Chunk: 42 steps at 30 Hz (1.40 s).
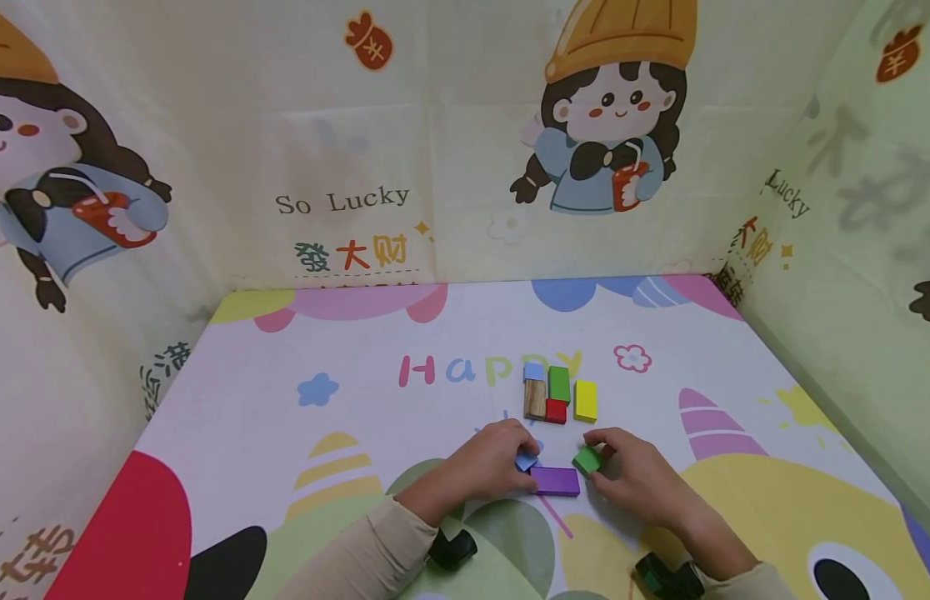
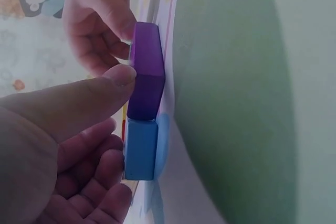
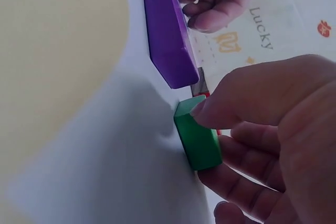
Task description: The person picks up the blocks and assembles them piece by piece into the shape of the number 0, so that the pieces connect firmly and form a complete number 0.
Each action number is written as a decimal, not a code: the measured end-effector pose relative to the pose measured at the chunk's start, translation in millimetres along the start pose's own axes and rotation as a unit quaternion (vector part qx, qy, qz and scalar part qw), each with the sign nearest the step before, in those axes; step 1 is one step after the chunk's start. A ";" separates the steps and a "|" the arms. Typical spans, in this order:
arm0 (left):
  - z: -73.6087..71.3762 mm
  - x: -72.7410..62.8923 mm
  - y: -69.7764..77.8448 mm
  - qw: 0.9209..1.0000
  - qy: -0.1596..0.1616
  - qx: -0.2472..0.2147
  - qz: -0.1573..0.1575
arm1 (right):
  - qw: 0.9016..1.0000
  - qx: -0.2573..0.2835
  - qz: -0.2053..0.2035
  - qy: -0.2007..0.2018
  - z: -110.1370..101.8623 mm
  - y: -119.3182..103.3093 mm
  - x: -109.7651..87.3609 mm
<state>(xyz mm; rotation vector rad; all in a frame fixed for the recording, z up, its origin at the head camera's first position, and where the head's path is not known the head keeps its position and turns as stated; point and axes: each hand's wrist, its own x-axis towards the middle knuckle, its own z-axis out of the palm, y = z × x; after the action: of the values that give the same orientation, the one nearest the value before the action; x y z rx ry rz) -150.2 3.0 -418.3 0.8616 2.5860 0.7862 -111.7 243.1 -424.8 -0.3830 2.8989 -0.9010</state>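
My left hand (image 1: 489, 460) curls its fingers round a small blue block (image 2: 140, 149). Its thumb touches a long purple block (image 1: 557, 481) lying on the table, close to that block's end. The blue block sits against the purple one in the left wrist view. Between thumb and fingers, my right hand (image 1: 636, 473) pinches a green block (image 3: 198, 134), slightly apart from the purple block's right end. Farther back are a light blue block (image 1: 533, 372), a wood-grain block (image 1: 535, 400), another green block (image 1: 558, 384), a red block (image 1: 556, 411) and a yellow block (image 1: 585, 401).
A colourful printed cloth covers the table (image 1: 240, 442). Printed sheets form the back wall (image 1: 465, 150) and both sides. Dark wrist devices, one on the left wrist (image 1: 453, 551) and one on the right (image 1: 666, 575), hang near the table surface.
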 end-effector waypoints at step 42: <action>2.6 2.3 4.6 1.000 0.005 -0.002 -0.027 | 1.000 0.010 -0.005 0.021 7.6 -3.4 4.2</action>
<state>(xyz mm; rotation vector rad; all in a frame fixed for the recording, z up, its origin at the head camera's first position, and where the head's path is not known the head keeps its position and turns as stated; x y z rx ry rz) -148.7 8.6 -417.9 0.7852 2.6034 0.7812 -113.8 235.2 -429.1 -0.3818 2.9260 -0.9517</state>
